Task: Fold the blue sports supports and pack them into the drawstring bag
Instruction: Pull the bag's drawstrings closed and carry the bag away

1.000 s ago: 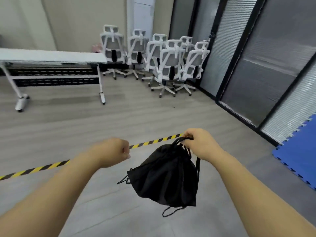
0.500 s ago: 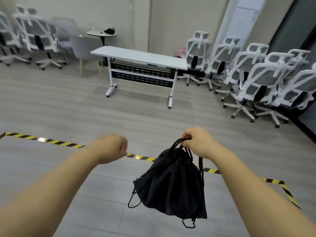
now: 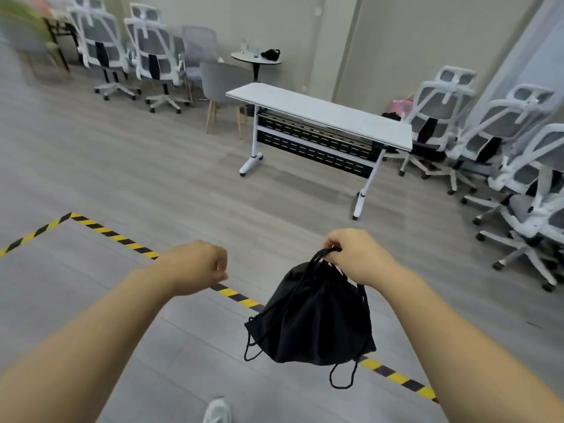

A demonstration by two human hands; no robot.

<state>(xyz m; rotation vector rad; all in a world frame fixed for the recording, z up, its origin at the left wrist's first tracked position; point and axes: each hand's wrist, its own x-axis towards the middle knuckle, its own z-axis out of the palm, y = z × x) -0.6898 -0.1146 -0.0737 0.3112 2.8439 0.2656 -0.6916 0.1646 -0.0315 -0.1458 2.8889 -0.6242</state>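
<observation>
A black drawstring bag (image 3: 314, 319) hangs in the air in front of me, bulging and cinched at the top, with cord loops dangling below it. My right hand (image 3: 354, 254) grips the gathered cords at the bag's mouth. My left hand (image 3: 195, 267) is held out to the left of the bag, fingers curled into a loose fist with nothing in it. No blue sports supports are visible.
A white folding table (image 3: 320, 114) stands ahead on the grey floor. White mesh office chairs (image 3: 503, 141) crowd the right side, more chairs (image 3: 152, 53) line the back left. Yellow-black floor tape (image 3: 122, 239) runs under my arms. A white shoe (image 3: 217, 412) shows at the bottom.
My view has swung to the left, bringing the white table to the centre and the chairs to the right. Both hands keep their pose, the bag still hanging from my right hand.
</observation>
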